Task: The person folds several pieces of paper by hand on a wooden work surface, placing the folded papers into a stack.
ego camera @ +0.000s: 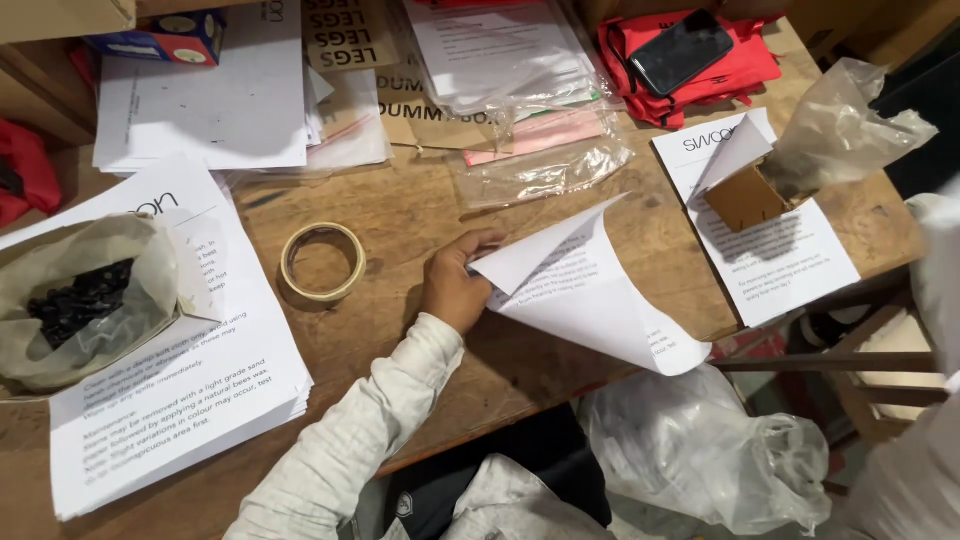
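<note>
My left hand rests on the wooden table and pinches the left edge of a white printed sheet. The sheet is curled over on itself, its upper corner lifted and pointing toward the far right. A roll of beige tape lies flat just left of that hand, not touching it. At the right edge of the view only a blurred pale sleeve of my right arm shows; the hand itself is out of sight.
A thick stack of printed sheets lies front left, with a plastic-lined box of small black parts on it. A small brown box with a clear bag stands on another sheet at right. A phone lies on red cloth at the back.
</note>
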